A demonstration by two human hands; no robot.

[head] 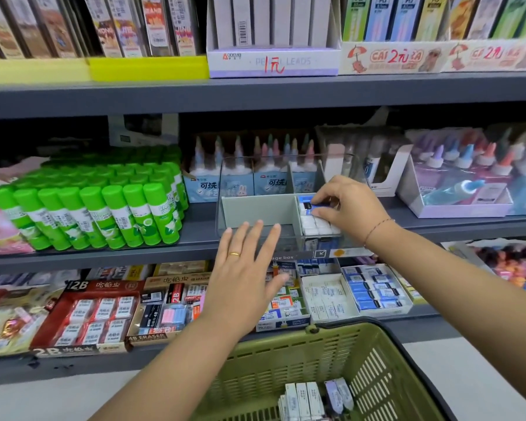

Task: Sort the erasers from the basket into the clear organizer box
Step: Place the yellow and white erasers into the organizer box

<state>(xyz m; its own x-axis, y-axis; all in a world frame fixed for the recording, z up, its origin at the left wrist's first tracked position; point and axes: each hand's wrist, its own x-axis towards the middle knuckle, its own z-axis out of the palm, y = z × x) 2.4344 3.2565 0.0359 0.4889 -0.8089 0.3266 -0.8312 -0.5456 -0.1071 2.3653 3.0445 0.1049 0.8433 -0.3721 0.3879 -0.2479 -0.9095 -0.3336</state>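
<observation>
The clear organizer box (257, 209) stands on the middle shelf, split by grey dividers. Its right front compartment holds several white erasers (318, 223). My right hand (351, 208) reaches into that compartment and pinches a blue-sleeved eraser (306, 205) between thumb and fingers. My left hand (243, 278) is spread flat with straight fingers against the front of the box, holding nothing. The green basket (374, 360) sits below in front of me, with several white and purple eraser packs (312, 401) at its bottom.
Green glue sticks (91, 208) stand left of the box on the same shelf. Glue bottles in display boxes (456, 183) are behind and to the right. Trays of boxed erasers (104, 311) fill the lower shelf.
</observation>
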